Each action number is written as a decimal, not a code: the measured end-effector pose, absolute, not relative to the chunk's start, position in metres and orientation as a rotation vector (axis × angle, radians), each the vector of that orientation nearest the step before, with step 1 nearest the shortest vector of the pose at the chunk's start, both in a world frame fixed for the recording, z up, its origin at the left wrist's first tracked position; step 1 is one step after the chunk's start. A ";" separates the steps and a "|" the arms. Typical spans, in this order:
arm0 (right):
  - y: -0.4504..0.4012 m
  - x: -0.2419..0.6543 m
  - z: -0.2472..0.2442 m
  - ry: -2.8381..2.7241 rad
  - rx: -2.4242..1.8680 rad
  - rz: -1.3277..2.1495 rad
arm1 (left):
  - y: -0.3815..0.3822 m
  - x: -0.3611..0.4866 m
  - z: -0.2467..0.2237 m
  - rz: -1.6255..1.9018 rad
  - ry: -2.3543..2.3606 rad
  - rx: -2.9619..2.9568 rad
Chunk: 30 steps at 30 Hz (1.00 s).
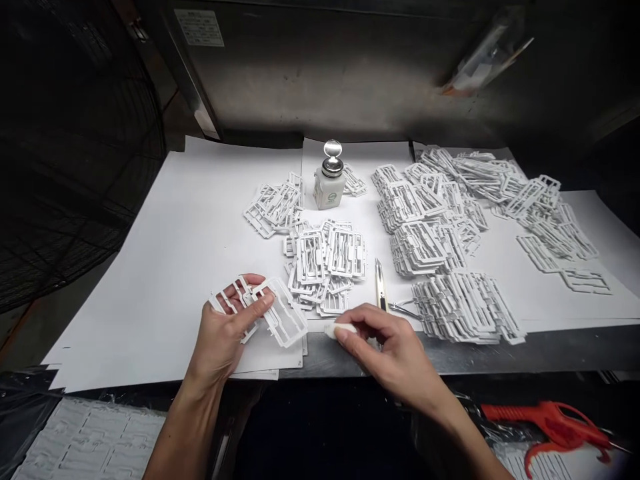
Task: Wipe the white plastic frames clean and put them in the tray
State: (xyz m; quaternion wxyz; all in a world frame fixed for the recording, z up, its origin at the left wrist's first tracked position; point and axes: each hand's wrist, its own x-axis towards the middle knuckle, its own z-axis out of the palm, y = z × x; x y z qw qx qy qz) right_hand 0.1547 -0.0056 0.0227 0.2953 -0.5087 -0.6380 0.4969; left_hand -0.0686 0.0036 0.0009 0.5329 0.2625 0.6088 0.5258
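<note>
My left hand (227, 327) is closed on white plastic frames (283, 313), thin rectangles with slim bars across them; two seem to overlap under the thumb. To their right, my right hand (383, 343) pinches a small white wad (343, 330) between thumb and fingers; its material is hard to make out. The wad is apart from the frames. Just beyond both hands lies a loose pile of similar frames (325, 263). A box cutter (381, 283) rests beyond my right hand, with a thin metal tool (404, 311) partly hidden beside it.
A white pump bottle (330, 183) with its metal lid raised stands at the back. Stacked frames (465, 307) and looser heaps (550, 223) cover the right side. White paper sheets (165, 253) line the metal table. A red air gun (555, 427) lies below the front edge.
</note>
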 end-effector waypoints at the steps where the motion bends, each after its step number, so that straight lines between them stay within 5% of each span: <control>1: -0.003 0.154 0.023 -1.681 -1.347 1.292 | 0.001 -0.064 0.000 1.230 1.433 0.637; 18: 0.020 0.138 0.026 -1.981 -1.324 0.864 | -0.015 -0.032 0.006 1.051 1.360 0.846; 30: -0.022 0.156 0.027 -2.031 -1.264 1.170 | -0.007 -0.034 0.003 1.228 1.448 0.591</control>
